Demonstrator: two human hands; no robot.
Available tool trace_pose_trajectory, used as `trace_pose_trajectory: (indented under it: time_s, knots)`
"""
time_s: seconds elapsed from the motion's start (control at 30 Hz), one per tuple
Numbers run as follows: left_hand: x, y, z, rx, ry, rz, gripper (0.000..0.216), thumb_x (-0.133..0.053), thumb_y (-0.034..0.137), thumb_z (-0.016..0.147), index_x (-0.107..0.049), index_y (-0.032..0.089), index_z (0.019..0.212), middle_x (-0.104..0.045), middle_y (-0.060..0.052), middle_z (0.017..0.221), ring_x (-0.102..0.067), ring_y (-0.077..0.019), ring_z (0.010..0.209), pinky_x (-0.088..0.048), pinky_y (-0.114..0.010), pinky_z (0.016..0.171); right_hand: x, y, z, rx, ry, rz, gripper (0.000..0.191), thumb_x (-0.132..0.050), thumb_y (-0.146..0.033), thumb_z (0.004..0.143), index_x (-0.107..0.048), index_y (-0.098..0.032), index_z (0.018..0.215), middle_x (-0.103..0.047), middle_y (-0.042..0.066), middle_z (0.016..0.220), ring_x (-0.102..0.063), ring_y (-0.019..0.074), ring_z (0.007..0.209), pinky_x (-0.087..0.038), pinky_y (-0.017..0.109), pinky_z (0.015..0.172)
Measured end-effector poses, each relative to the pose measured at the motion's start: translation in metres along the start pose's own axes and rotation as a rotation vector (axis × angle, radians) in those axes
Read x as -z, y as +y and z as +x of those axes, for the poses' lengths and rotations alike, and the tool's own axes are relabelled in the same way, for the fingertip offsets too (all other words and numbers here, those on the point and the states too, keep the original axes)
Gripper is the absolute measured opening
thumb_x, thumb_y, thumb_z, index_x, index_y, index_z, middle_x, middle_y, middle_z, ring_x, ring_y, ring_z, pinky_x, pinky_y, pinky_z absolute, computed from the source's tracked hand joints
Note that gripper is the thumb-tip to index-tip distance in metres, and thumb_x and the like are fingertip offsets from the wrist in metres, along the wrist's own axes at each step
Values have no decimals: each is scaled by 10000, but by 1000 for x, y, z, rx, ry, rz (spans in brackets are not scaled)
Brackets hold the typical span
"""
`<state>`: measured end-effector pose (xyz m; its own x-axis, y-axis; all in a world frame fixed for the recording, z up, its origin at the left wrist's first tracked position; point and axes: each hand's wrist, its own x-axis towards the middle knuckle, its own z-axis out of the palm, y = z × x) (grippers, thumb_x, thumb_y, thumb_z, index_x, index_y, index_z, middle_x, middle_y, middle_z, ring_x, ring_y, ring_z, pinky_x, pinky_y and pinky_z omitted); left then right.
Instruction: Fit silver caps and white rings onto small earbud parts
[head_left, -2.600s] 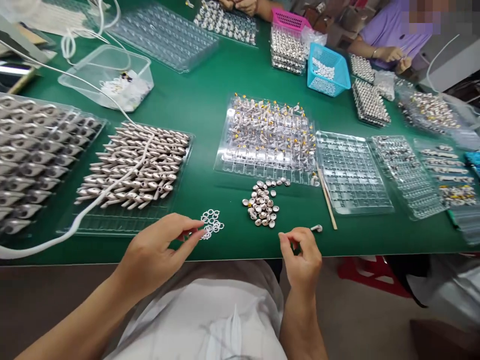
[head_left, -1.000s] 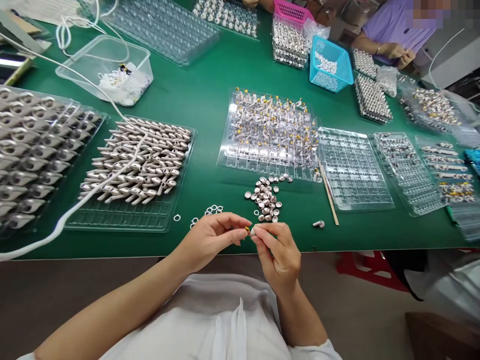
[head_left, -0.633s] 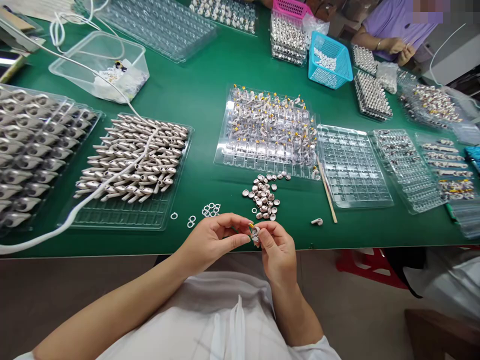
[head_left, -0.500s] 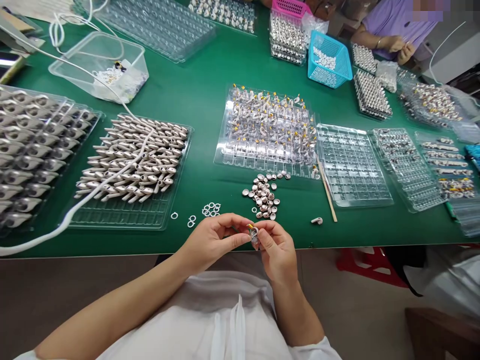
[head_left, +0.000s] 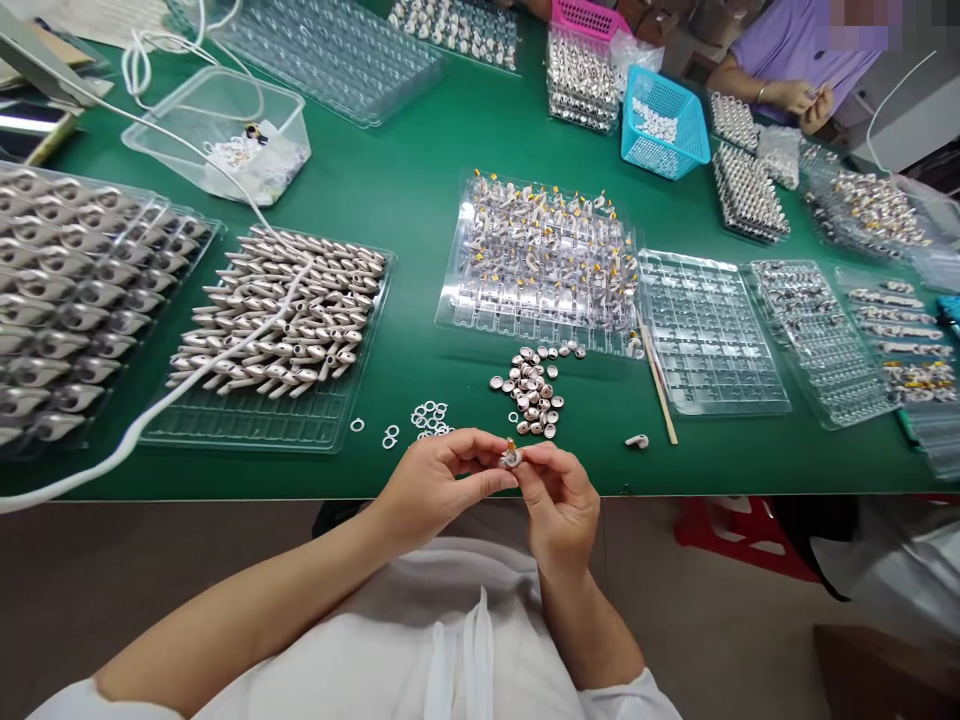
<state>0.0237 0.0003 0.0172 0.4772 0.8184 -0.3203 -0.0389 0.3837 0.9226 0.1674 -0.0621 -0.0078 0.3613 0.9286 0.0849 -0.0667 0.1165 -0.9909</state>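
Note:
Between the fingertips of my left hand (head_left: 439, 485) and my right hand (head_left: 561, 500) is a small earbud housing (head_left: 511, 459) with a yellow strip sticking up from it. Both hands pinch it, just past the table's front edge. Beyond the fingers lies a heap of small round metallic caps (head_left: 534, 392). Several white rings (head_left: 430, 415) lie on the table beyond my left hand. To the right of my right hand sits a single white earbud piece (head_left: 637, 441). Farther back, a clear tray (head_left: 459, 312) holds many pieces with yellow strips.
Left of centre, a tray (head_left: 247, 432) carries stacked metallic stems, with a white cable (head_left: 161, 408) crossing over it. A thin stick (head_left: 663, 402) lies beside a clear tray (head_left: 712, 335) at right. A blue basket (head_left: 664, 150) stands farther back. Across the table a person in purple (head_left: 780, 50) handles something small.
The earbud housing has been turned between my fingers, so its yellow strip now points up. The whole view has shifted slightly, moving the table's contents a little to the right.

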Motion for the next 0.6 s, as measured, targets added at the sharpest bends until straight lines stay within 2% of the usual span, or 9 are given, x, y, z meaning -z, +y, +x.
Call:
trace_pose_trajectory:
  time_s: [0.2,0.3,0.37,0.43,0.53,0.6]
  knots:
    - [2,0,0,-32,21,79,167,-737,294,772,-731,138,831,-738,-51,794,-678,-154,722,-578,-255,711,11,0,1,428,-72,-413,448,-608,-23,850,-609,-321,1185,-725,37,965,-665,192,854,-568,369,717]
    - [3,1,-2,-78,30,131,168,-694,300,814,-702,136,853,-727,-57,818,-681,-164,748,-576,-267,716,13,4,1,546,-74,-501,554,-600,-4,829,-551,-331,1274,-714,51,990,-664,204,864,-568,402,738]
    - [4,3,-3,-135,44,236,147,-661,280,842,-689,139,874,-725,-60,831,-680,-162,754,-564,-257,699,13,5,2,550,-79,-503,580,-608,-28,815,-530,-326,1307,-683,66,1026,-650,219,924,-568,426,779]
    - [6,7,-4,-238,45,384,110,-626,234,864,-685,145,890,-724,-56,838,-672,-149,748,-542,-242,685,12,2,4,502,-138,-457,614,-622,-98,811,-481,-312,1368,-629,98,1155,-609,256,1068,-555,467,855]
    - [8,12,-5,-420,-29,557,95,-579,166,878,-673,154,888,-713,-40,810,-651,-130,718,-519,-233,676,14,-6,10,398,-325,-373,646,-631,-225,830,-413,-307,1433,-475,119,1419,-501,308,1274,-517,506,957]
    - [7,13,-6,-506,-72,613,103,-559,134,880,-659,154,866,-695,-27,759,-635,-121,684,-509,-226,655,16,-12,15,337,-448,-356,589,-640,-259,850,-451,-321,1405,-482,101,1434,-520,289,1267,-527,467,958]
